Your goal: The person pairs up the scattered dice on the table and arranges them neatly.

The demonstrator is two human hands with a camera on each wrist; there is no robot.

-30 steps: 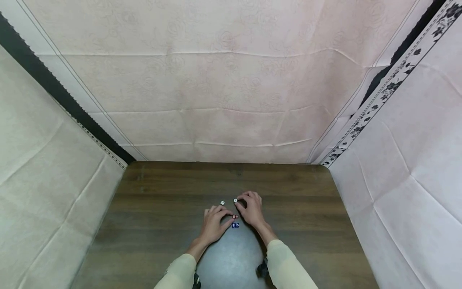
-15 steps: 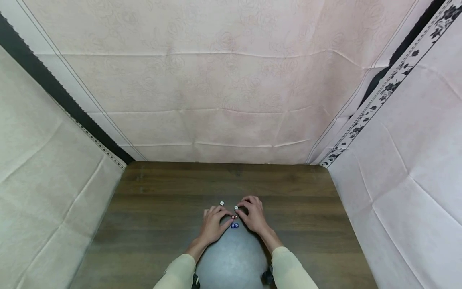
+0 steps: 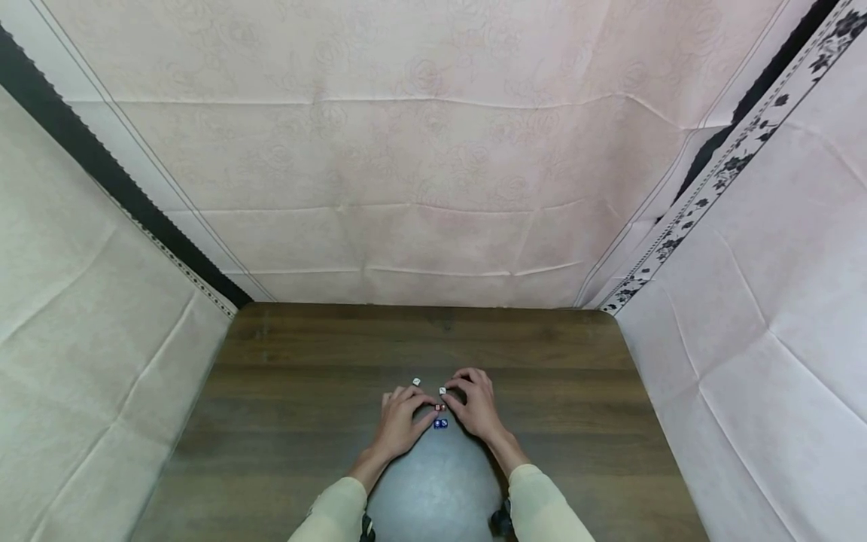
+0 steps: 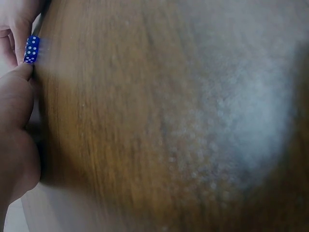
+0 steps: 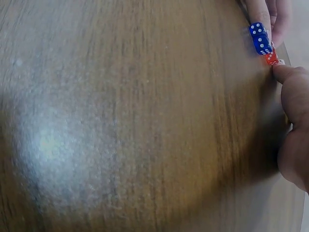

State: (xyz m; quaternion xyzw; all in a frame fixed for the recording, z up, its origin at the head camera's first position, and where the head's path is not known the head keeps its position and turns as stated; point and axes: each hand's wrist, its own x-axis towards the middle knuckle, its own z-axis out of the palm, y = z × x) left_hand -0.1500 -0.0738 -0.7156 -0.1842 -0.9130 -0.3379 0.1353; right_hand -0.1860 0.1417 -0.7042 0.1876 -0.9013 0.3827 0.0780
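Observation:
Just behind a red pair of dice (image 3: pixel 440 407), my right hand (image 3: pixel 477 403) pinches a white die (image 3: pixel 442 391) between thumb and forefinger. My left hand (image 3: pixel 400 418) has its thumb and forefinger curled at the left end of the red pair, pinching it. On the near side, two blue dice (image 3: pixel 440 424) with white dots sit side by side. A second white die (image 3: pixel 416 382) lies beyond my left fingertips. In the right wrist view, the blue dice (image 5: pixel 260 38) partly cover the red die (image 5: pixel 272 58); the left wrist view shows blue dice (image 4: pixel 32 48) by the thumb.
The dice lie on a brown wood-grain table (image 3: pixel 305 361). A pale cloth (image 3: pixel 420 188) hangs behind its far edge, with more cloth along both sides. A bright glare patch (image 3: pixel 440 482) lies on the wood between my forearms.
My right hand has brought its white die nearer, from beside the far white die to just behind the red pair, then stopped. The left hand has stayed at the red dice.

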